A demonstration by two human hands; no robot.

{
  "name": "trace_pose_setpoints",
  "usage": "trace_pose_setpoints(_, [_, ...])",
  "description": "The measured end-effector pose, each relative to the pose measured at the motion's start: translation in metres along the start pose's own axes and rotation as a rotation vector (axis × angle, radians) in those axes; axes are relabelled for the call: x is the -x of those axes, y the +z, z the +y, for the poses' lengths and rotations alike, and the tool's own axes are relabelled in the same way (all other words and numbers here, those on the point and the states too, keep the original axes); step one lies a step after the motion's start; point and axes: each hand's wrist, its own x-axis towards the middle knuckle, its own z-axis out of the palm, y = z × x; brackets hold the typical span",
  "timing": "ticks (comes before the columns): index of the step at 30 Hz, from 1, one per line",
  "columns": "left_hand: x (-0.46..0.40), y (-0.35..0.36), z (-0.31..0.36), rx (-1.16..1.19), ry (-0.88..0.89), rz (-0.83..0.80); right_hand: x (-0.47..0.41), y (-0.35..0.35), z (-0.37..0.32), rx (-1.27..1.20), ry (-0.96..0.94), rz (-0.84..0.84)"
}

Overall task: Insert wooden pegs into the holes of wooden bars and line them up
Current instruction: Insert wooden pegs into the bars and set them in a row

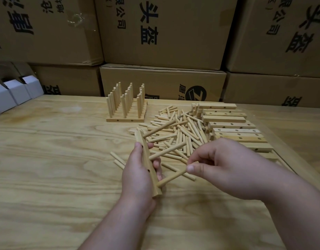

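1. Nearest to me, my left hand (pixel 137 170) gripped a wooden bar (pixel 148 165) on edge just above the table (pixel 47 159), thumb on one face and fingers curled behind. Two pegs already stood out of it toward the right. I judged that any twist of that wrist would tip the bar and lever those pegs loose, if they sat only shallowly.

2. My right hand (pixel 222 166) pinched the third peg (pixel 173 176) between thumb and forefinger, its far end at the bar's lowest hole. I could not tell whether it had entered the hole or only touched the face. The peg lay at a slant to the bar; pushed at that angle, I reckoned it would jam or skid off the edge.

3. Just beyond my hands lay the pile of loose pegs (pixel 177 130). A slipped peg would vanish among them, and a careless sweep of my right forearm could roll some off the table.

4. To the right of the pile sat the stack of empty bars (pixel 233 125), overlapping one another. I thought a knock there might slide them apart.

5. Farther back stood the finished row (pixel 126 105), pegs upright. Setting the next bar down hard against it risked pushing the line crooked.

6. Cardboard boxes (pixel 162 33) rose behind the table.
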Motion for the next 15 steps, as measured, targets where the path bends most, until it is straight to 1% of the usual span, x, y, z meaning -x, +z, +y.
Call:
trace_pose_setpoints(4, [0.0,0.0,-0.001,-0.006,0.005,-0.022,-0.001,0.0,-0.003,0.06,0.033,-0.057])
trace_pose_setpoints(8, [0.002,0.001,-0.002,-0.028,-0.013,-0.04,-0.003,0.018,-0.011,0.069,0.021,-0.15])
trace_pose_setpoints(15, [0.002,0.003,0.0,-0.009,-0.056,-0.006,-0.005,0.027,-0.018,0.107,-0.028,-0.119])
